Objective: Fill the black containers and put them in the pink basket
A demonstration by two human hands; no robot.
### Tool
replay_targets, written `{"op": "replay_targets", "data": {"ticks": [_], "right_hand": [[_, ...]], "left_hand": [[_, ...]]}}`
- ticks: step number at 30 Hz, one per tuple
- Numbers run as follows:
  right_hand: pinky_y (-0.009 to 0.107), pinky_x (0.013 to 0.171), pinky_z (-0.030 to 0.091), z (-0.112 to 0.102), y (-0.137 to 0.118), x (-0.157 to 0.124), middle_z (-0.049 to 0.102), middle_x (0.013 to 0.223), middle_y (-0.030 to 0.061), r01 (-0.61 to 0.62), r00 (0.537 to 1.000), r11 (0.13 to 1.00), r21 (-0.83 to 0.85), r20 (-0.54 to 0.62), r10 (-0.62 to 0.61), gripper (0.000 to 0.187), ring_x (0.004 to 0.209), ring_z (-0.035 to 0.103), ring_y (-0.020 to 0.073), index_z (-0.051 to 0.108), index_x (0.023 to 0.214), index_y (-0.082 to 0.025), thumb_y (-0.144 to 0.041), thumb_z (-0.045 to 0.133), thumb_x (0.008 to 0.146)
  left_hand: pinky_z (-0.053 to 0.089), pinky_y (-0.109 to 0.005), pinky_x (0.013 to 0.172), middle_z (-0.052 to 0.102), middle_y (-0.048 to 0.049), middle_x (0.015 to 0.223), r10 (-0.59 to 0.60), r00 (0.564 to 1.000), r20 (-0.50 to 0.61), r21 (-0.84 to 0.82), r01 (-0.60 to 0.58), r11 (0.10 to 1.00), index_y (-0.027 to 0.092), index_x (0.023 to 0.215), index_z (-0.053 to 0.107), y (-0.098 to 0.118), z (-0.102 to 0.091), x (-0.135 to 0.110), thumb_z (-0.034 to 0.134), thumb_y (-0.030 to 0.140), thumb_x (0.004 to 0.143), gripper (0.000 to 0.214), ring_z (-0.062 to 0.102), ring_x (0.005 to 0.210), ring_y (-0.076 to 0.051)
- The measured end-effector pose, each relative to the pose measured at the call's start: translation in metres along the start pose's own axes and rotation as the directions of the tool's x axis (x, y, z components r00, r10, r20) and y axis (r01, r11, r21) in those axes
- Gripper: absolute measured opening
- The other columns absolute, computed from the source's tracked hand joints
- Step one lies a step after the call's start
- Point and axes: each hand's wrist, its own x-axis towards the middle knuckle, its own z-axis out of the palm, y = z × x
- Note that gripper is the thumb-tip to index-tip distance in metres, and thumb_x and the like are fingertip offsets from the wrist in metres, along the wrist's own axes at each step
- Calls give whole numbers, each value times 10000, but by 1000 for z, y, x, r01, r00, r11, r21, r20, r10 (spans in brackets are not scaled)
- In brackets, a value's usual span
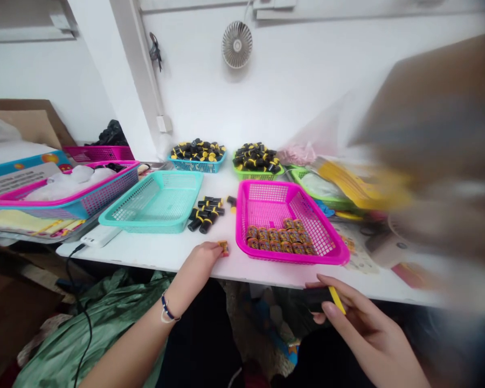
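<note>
My left hand [202, 261] rests on the white table's front edge, fingers pinched on a small orange wrapped piece [223, 247]. Just right of it stands a pink basket [267, 196] with two rows of the same orange wrapped pieces [281, 240] along its near side. My right hand [358, 318] is below the table edge, closed round a black cylinder with a yellow end [325, 299]. A loose pile of black and yellow cylinders [206, 211] lies on the table between the pink basket and an empty teal basket [157, 202].
A blue basket [198, 164] and a green basket [258, 173] at the back hold several black and yellow cylinders. At left, a pink and blue basket [81, 196] holds white items. A blurred brown shape [444, 124] fills the right. A fan [236, 44] hangs on the wall.
</note>
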Motion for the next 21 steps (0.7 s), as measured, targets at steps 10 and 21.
{"op": "replay_targets", "data": {"ticks": [10, 21], "right_hand": [[161, 722, 630, -8, 18, -6, 819, 956, 13, -14, 1000, 999, -43, 23, 15, 396, 723, 791, 148, 701, 1289, -337, -376, 745, 898], [172, 691, 636, 1, 13, -2, 822, 1024, 48, -24, 1000, 1000, -15, 9, 24, 378, 658, 773, 143, 743, 1224, -295, -423, 765, 869]], "left_hand": [[561, -306, 848, 798, -82, 857, -63, 996, 59, 50, 61, 997, 182, 762, 761, 14, -14, 11, 541, 264, 997, 332, 729, 800, -221], [573, -312, 807, 826, -67, 886, -256, 943, -214, -145, 229, 963, 221, 869, 785, 22, -37, 2, 611, 263, 908, 184, 765, 789, -239]]}}
